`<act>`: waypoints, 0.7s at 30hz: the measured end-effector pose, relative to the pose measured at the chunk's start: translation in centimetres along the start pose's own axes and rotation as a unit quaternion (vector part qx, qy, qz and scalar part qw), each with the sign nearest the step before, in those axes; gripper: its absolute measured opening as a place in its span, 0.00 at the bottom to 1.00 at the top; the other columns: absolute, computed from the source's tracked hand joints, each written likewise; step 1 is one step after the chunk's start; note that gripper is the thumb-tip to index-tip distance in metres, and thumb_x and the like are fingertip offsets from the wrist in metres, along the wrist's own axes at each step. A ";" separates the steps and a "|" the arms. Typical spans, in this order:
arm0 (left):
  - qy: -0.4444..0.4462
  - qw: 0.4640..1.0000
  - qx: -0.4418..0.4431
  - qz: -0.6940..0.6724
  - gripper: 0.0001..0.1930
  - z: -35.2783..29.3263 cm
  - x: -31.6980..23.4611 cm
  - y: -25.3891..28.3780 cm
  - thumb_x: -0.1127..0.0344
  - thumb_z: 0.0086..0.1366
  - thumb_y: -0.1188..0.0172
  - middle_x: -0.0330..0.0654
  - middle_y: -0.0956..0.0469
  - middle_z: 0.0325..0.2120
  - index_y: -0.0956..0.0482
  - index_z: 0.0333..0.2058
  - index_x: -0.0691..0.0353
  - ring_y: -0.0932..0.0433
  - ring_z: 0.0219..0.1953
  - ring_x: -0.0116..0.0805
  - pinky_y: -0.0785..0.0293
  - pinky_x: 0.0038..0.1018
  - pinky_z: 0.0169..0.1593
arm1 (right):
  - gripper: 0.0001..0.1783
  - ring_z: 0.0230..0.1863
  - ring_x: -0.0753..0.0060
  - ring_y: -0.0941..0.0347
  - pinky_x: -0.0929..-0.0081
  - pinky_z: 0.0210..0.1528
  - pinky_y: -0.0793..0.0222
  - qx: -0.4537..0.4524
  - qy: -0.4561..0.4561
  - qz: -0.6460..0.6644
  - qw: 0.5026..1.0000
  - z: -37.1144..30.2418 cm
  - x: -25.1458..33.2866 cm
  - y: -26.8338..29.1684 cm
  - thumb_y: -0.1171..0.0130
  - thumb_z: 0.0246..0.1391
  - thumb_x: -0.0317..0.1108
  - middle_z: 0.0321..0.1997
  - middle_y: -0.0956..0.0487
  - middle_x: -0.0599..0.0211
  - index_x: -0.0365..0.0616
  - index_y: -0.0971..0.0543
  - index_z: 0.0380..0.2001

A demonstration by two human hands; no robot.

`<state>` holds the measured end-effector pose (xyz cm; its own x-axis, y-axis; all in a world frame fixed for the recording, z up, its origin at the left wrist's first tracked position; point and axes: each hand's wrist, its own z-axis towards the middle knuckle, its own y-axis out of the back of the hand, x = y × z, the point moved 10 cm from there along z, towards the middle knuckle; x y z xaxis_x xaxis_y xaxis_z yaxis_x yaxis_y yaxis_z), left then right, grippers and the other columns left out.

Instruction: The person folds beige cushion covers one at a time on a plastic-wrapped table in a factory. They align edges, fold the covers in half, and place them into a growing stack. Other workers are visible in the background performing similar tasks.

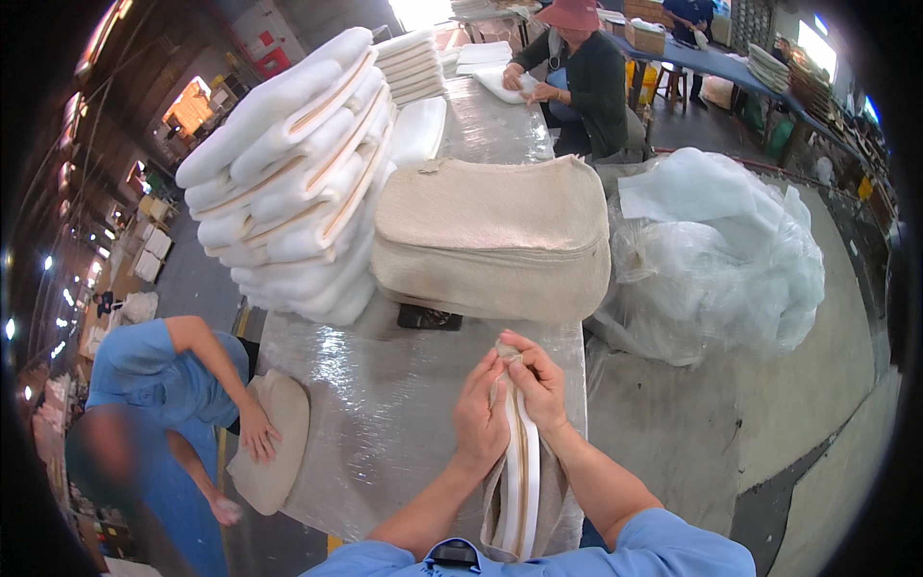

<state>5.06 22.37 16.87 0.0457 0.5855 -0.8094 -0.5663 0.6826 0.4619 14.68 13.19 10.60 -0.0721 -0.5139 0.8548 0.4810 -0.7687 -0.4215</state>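
Observation:
In front of my body, a long beige fabric cover (552, 490) hangs from my hands toward my chest. Down its middle run white bands with a tan zipper-like strip (521, 462) between them. My left hand (483, 415) is closed around the left side of its far end. Closed on the same end from the right is my right hand (538, 387), its fingertips pinching the bunched fabric near those of the left. What lies inside the cover is hidden. Just beyond my hands sits a large beige stack of folded fabric (490, 216), with a small dark flat item (430, 317) at its near edge.
A tall leaning pile of white padded pieces (288, 183) stands on the plastic-covered table (385, 433). A big clear bag of white stuffing (721, 260) lies right. At left, a co-worker (163, 375) presses a beige pad (279, 452); another person (586, 87) handles white material farther off.

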 end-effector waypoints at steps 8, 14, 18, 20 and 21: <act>0.020 0.999 0.034 -0.004 0.18 -1.0 -1.5 0.0 0.63 0.80 0.45 0.54 0.22 0.64 0.18 0.59 0.70 0.22 0.65 0.46 0.26 0.35 0.66 | 0.05 0.43 0.79 0.25 0.76 0.49 0.30 0.004 -0.219 -0.018 0.976 5.1 -1.6 0.9 0.36 0.67 0.30 0.44 0.15 0.69 0.40 0.15 0.42; 0.240 0.925 -0.005 -0.295 0.20 -7.7 5.7 0.0 0.59 0.82 0.48 0.48 0.17 0.57 0.19 0.60 0.67 0.18 0.50 0.32 0.23 0.29 0.57 | 0.12 0.40 0.83 0.25 0.79 0.47 0.29 -0.022 -0.232 -0.081 0.969 4.2 -1.9 5.4 0.31 0.66 0.34 0.38 0.17 0.77 0.41 0.14 0.49; 0.465 0.875 0.109 -0.080 0.23 -23.7 15.6 4.2 0.51 0.80 0.45 0.51 0.16 0.54 0.20 0.57 0.67 0.16 0.54 0.41 0.22 0.35 0.59 | 0.22 0.51 0.70 0.22 0.69 0.57 0.25 -0.073 -0.300 -0.052 0.950 1.9 0.4 10.1 0.40 0.64 0.32 0.53 0.18 0.64 0.41 0.19 0.60; 0.587 0.779 0.172 -0.137 0.26 -30.6 15.0 3.6 0.48 0.80 0.47 0.50 0.17 0.55 0.23 0.61 0.65 0.17 0.55 0.42 0.23 0.38 0.60 | 0.29 0.58 0.62 0.22 0.63 0.62 0.26 -0.109 -0.312 -0.059 0.942 -0.2 2.8 16.3 0.45 0.61 0.31 0.60 0.20 0.57 0.40 0.23 0.66; 0.659 0.694 0.185 -0.221 0.27 -34.1 13.4 3.1 0.47 0.80 0.48 0.50 0.18 0.57 0.25 0.63 0.64 0.18 0.57 0.43 0.23 0.40 0.61 | 0.31 0.60 0.59 0.24 0.61 0.64 0.27 -0.104 -0.350 -0.090 0.927 -1.8 3.5 18.3 0.47 0.59 0.31 0.62 0.22 0.55 0.40 0.24 0.67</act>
<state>-24.12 17.46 -4.94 -0.7831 -0.4609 -0.4175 -0.4764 0.8761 -0.0736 21.70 -3.35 5.35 0.4851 -0.0542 0.8728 0.3314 -0.9122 -0.2408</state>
